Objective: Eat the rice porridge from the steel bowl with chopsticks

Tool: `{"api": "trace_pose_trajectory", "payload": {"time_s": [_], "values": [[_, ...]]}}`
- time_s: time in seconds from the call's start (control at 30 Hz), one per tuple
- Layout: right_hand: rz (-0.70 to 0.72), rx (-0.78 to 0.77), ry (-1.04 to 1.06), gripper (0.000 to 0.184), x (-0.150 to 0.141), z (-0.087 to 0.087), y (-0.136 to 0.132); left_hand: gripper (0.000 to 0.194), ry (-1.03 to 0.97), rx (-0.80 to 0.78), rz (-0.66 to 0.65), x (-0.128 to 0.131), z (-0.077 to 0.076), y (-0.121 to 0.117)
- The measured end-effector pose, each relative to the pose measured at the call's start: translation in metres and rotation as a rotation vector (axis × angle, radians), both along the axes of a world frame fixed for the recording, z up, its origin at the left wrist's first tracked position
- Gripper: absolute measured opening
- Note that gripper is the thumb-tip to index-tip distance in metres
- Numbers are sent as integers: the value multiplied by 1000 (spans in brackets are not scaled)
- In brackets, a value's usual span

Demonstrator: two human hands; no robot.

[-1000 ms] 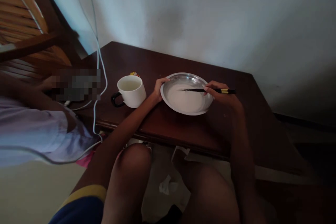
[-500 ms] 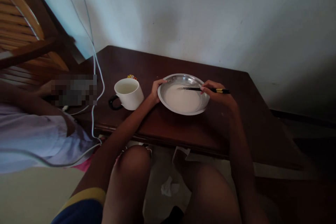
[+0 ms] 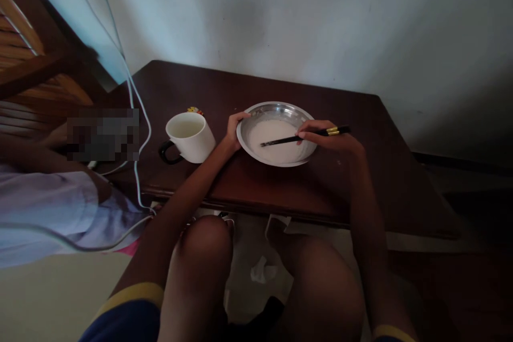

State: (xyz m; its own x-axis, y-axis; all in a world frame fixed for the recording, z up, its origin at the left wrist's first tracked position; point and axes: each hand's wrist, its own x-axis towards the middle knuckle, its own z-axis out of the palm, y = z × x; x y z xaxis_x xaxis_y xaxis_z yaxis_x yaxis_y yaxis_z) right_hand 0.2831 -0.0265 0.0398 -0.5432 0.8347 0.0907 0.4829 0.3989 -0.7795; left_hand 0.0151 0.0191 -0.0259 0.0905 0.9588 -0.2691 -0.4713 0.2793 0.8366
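A shallow metal bowl (image 3: 286, 109) with a whitish, batter-like mixture (image 3: 272, 131) in it stands on the dark table, tilted slightly. My left hand (image 3: 235, 127) grips the bowl's left rim, thumb over the edge. My right hand (image 3: 326, 136), above the right rim, is closed around black chopsticks (image 3: 280, 140) with gold bands near their upper end. Their tips point left, at or just above the mixture's surface; whether they touch it I cannot tell. Left of the bowl, beside my left forearm, is a white mug (image 3: 196, 141) with a black handle and pale liquid inside.
A small yellow and red item (image 3: 195, 110) lies behind the mug. White cables (image 3: 138, 96) hang across the table's left end. Another person in a pale garment (image 3: 48, 203) sits at the left, by a wooden chair (image 3: 40, 72). A wall (image 3: 280, 26) rises behind the table (image 3: 208, 77).
The chopsticks' tips have moved from the mixture's far side toward its near left. My left hand still holds the rim. The view has shifted a little.
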Motion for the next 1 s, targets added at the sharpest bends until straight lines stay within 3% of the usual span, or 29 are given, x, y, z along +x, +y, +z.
{"api": "trace_pose_trajectory", "payload": {"time_s": [0.1,0.27,0.4,0.57,0.77,1.0], "values": [[-146,80,20,29,-1,-7,7,10,6,-2,-1,0,0,0],[-319,150,-11,22,25,-4,12,12,-32,-47,3,0,2,0],[-215,98,-23,25,33,3,6,10,-57,-61,17,-1,2,0],[46,30,5,28,11,-1,0,11,-96,-51,14,0,5,-2],[-136,162,-38,28,2,-15,14,15,-114,-98,35,2,12,-7],[-230,186,-48,25,16,-9,13,11,-139,-63,83,6,1,0]]}}
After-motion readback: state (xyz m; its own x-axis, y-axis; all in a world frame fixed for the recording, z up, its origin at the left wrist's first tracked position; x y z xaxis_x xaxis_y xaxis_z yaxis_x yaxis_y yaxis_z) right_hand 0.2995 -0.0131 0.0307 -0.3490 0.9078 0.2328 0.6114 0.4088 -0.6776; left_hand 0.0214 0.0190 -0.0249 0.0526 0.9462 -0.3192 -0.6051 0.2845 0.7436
